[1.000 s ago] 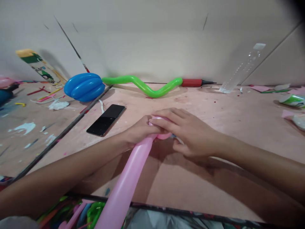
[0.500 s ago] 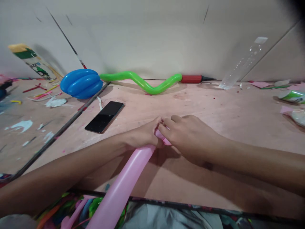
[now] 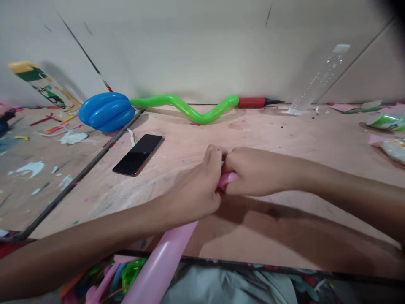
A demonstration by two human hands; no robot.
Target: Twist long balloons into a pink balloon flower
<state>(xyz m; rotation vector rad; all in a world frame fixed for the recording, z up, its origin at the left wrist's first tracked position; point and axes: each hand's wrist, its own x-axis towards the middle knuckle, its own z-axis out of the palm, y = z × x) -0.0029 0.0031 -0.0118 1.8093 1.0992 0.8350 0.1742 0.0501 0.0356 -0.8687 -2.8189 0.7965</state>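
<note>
A long pink balloon [image 3: 164, 259] rises from the lower edge of the view, over the table's front edge, to my two hands. My left hand [image 3: 202, 181] is closed round it close to its upper end. Against it, my right hand [image 3: 245, 171] is closed on the balloon's end, and a short pink piece shows between the two fists. The fingertips are mostly hidden. Behind my hands, at the wall, lie a bent green balloon [image 3: 202, 118] and a bundled blue balloon [image 3: 107, 112].
A black phone [image 3: 138, 155] lies left of my hands. A red hand pump [image 3: 251, 102] touches the green balloon's right end. A clear bottle [image 3: 316, 82] and a yellow-green carton [image 3: 41, 86] lean at the wall. Balloon scraps [image 3: 74, 137] litter the left table.
My hands have moved slightly right and rolled over, the fists now pressed together. The pink balloon has shifted with them, and my left hand covers more of it.
</note>
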